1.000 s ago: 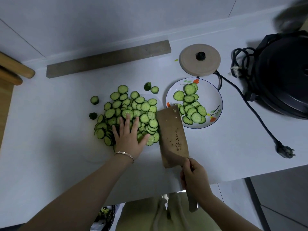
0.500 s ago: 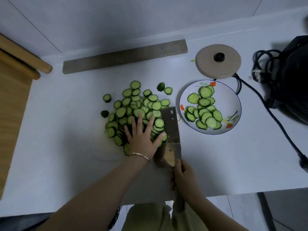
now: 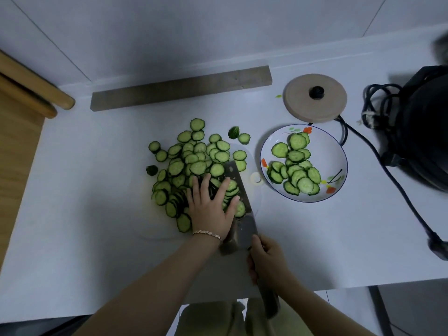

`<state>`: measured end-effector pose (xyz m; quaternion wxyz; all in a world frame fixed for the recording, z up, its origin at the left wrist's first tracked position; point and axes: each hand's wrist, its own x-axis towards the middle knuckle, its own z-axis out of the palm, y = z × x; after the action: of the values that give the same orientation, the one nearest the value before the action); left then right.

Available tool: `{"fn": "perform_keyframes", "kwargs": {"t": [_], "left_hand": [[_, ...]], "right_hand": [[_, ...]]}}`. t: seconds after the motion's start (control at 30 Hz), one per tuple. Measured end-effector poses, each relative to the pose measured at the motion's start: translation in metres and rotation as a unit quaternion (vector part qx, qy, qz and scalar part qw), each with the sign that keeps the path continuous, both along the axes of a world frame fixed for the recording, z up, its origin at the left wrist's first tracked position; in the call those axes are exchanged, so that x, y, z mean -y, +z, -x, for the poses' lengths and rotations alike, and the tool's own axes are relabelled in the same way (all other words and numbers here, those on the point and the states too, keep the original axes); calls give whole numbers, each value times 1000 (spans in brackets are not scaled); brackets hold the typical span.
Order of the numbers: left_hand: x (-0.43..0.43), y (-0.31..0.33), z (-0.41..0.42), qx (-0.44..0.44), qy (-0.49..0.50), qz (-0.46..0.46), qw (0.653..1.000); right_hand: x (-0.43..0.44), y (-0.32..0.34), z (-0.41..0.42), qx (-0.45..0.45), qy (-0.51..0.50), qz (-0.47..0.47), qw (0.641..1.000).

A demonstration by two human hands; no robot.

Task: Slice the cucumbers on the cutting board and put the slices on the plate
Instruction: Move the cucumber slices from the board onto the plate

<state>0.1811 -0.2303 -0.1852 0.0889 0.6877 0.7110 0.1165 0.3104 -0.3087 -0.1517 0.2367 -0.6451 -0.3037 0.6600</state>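
The left hand [image 3: 209, 209] hides several cucumber slices [image 3: 197, 167] and part of the cleaver [image 3: 243, 226]; the black appliance [image 3: 426, 132], perhaps a cooker, runs off the right edge.

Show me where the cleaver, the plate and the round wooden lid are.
cleaver [image 3: 242, 229]: head view, flat of the blade.
plate [image 3: 332, 156]: head view, bare white inner wall, right side.
round wooden lid [image 3: 300, 105]: head view, wood face left of the knob.

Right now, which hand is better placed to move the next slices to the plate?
Likely right hand: it grips the cleaver, blade between slices and plate. Left hand lies flat on the slices, farther off.
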Motion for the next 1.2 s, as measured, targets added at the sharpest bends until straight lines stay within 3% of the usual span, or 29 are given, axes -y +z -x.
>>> {"fn": "perform_keyframes", "kwargs": {"t": [0.37, 0.53, 0.67, 0.8, 1.03, 1.13, 1.2], "left_hand": [[-31, 52, -69, 101, -17, -6, 995], [-48, 53, -128, 149, -57, 11, 987], [-56, 39, -157, 141, -99, 66, 983], [-71, 35, -161, 58, -147, 72, 985], [-100, 54, -174, 56, -327, 2, 943], [-113, 54, -180, 51, -282, -32, 958], [-121, 53, -174, 34, -245, -8, 969]], "right_hand": [[-22, 40, -65, 19, -49, -77, 996], [-30, 48, -118, 76, -74, -95, 990], [-32, 45, -151, 127, -82, -79, 985], [-37, 46, -171, 193, -57, -94, 975], [-47, 58, -186, 243, -43, -108, 963], [-49, 65, -193, 248, -43, -118, 960], [-51, 69, -198, 249, -46, -121, 960]]}}
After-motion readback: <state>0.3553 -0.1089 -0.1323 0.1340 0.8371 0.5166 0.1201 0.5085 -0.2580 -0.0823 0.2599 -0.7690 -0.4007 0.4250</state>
